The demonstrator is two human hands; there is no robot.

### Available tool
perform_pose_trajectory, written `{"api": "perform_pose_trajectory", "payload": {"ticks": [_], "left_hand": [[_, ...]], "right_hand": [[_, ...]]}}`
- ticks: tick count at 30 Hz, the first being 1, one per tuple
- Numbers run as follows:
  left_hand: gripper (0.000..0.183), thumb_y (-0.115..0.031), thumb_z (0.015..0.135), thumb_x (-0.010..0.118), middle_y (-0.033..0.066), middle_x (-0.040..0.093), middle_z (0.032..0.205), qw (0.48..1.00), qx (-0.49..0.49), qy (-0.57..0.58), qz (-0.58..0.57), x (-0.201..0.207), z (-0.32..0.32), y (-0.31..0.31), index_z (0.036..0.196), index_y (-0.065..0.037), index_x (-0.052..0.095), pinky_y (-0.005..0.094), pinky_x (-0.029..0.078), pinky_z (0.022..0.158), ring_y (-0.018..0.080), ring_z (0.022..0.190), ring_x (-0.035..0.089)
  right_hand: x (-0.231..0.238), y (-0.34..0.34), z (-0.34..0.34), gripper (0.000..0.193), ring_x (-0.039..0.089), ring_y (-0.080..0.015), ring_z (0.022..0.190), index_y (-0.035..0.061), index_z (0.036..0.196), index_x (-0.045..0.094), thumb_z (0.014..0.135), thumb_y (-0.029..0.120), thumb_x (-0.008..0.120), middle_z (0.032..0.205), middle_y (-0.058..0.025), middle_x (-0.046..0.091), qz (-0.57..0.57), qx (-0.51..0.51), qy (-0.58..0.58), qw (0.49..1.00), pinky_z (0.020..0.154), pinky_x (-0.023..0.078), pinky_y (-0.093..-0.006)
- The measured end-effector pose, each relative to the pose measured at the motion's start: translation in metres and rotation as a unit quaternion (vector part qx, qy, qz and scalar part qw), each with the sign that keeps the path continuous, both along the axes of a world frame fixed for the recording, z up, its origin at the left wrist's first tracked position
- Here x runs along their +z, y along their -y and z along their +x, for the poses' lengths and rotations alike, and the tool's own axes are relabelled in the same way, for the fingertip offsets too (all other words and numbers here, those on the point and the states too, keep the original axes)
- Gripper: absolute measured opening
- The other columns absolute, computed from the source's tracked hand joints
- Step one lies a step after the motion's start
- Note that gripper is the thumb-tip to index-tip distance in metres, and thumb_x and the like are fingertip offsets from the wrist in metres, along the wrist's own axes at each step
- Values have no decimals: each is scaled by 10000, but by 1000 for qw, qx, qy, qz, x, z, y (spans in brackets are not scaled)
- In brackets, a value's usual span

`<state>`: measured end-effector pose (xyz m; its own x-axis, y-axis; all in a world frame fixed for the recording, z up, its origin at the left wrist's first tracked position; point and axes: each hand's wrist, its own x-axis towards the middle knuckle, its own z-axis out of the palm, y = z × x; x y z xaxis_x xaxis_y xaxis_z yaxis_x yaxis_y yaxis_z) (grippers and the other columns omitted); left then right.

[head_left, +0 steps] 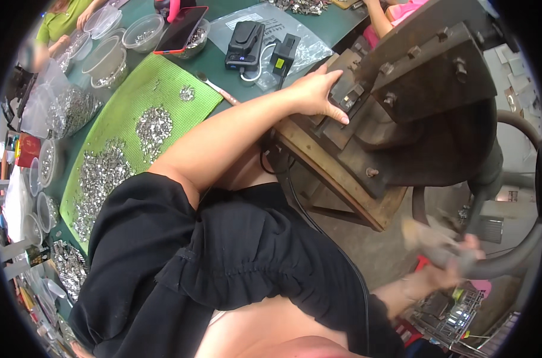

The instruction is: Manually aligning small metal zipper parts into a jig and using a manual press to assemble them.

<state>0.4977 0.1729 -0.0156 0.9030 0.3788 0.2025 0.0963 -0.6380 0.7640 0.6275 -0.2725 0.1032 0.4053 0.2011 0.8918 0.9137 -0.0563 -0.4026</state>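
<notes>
My left hand point(316, 95) reaches across to a dark metal press point(438, 113), thumb and fingers spread apart. It rests at the edge of the press's die point(350, 89), where small metal blocks sit; whether a small part lies under the fingers is hidden. Down at the right, my right hand point(456, 265) is smeared by motion but looks wrapped round the handle point(426, 238) of the press's curved grey bar point(515, 259).
Small silvery metal parts point(104, 176) lie in heaps on a green mat point(190, 80). Plastic tubs point(143, 33), a phone point(181, 30), a brush point(217, 88) and a black device point(245, 45) stand around it. A wooden stand point(336, 173) bears the press. Other people work at the table's far side.
</notes>
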Motion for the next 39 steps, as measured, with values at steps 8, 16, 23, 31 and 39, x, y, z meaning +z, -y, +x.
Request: {"api": "perform_pose_trajectory", "payload": {"ticks": [8, 16, 23, 31, 39], "left_hand": [[1233, -594, 582, 892, 353, 228, 1561, 1000, -5, -10, 10, 3, -5, 0, 1519, -19, 333, 421, 338, 1160, 455, 1417, 351], [1078, -604, 622, 855, 273, 482, 1417, 996, 55, 10, 74, 6, -8, 15, 1386, 52, 469, 433, 419, 1078, 432, 1293, 491], [488, -488, 801, 748, 109, 632, 1094, 950, 185, 101, 230, -7, -1, 60, 970, -43, 641, 544, 312, 1135, 296, 1168, 564], [264, -274, 759, 737, 112, 629, 790, 933, 232, 157, 227, 9, -89, 65, 825, -48, 616, 599, 297, 1139, 307, 874, 654], [183, -225, 744, 641, 71, 626, 1111, 750, 352, 64, 556, 28, -278, 138, 883, -113, 680, 619, 136, 1190, 265, 1247, 558]], "right_hand": [[144, 16, 30, 569, 469, -287, 1217, -98, 1357, 476, 972, 315, 411, 1312, -212, 504, -33, 309, -343, 886, 1104, 314, -419], [27, -9, 16, 544, 593, -338, 999, -92, 1157, 613, 939, 391, 490, 961, -201, 622, -19, 54, 133, 989, 962, 453, -482], [121, 0, 16, 476, 627, -264, 973, -169, 1165, 584, 937, 249, 604, 1101, -213, 657, 11, -23, -145, 989, 956, 473, -390], [-24, -169, -168, 435, 681, -334, 919, -140, 1189, 581, 1010, 253, 532, 1000, -231, 704, -265, 267, -176, 910, 880, 540, -384], [-101, -311, -251, 275, 648, -180, 1049, 53, 1278, 565, 1058, 198, 484, 1179, -74, 648, -202, 609, -658, 393, 888, 546, -307]]}}
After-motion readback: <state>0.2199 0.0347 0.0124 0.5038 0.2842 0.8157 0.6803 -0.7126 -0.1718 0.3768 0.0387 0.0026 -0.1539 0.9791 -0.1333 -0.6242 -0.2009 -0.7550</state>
